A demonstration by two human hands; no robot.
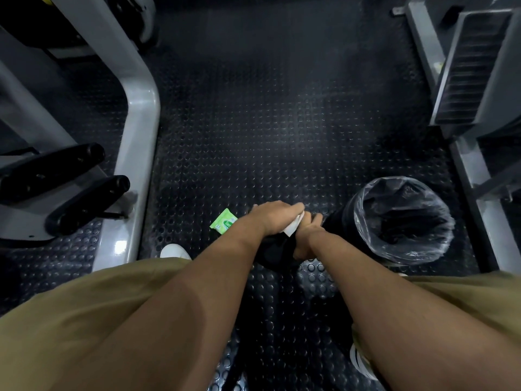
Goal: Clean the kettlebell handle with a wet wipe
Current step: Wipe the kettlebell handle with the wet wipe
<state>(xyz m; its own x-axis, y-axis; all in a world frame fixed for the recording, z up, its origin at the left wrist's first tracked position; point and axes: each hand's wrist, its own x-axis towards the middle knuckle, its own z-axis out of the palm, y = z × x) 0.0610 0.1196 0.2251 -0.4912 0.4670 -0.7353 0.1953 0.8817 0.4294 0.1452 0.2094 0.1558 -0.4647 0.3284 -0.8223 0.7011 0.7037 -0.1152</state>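
While a person crouches over a black studded rubber gym floor (282, 122), the left hand (272, 218) closes over a crumpled white wet wipe (293, 226), pressing it down where the handle of a dark, rounded kettlebell (275, 251) should lie. That handle itself is hidden under the two hands, so contact between wipe and metal is likely, not certain. Just beside it, the right hand (308, 227) is curled shut against the same spot, apparently gripping the handle to steady the weight while the other hand rubs. The kettlebell sits on the floor between the person's knees, mostly lost in shadow beneath the forearms.

A small green packet of wipes (224, 220) lies on the floor just left of the hands, within easy reach for a fresh sheet. To the right stands a round black bin lined with clear plastic (406, 221), near the kettlebell, well placed to take the used wipe. Grey machine frames (141, 114) flank the aisle.
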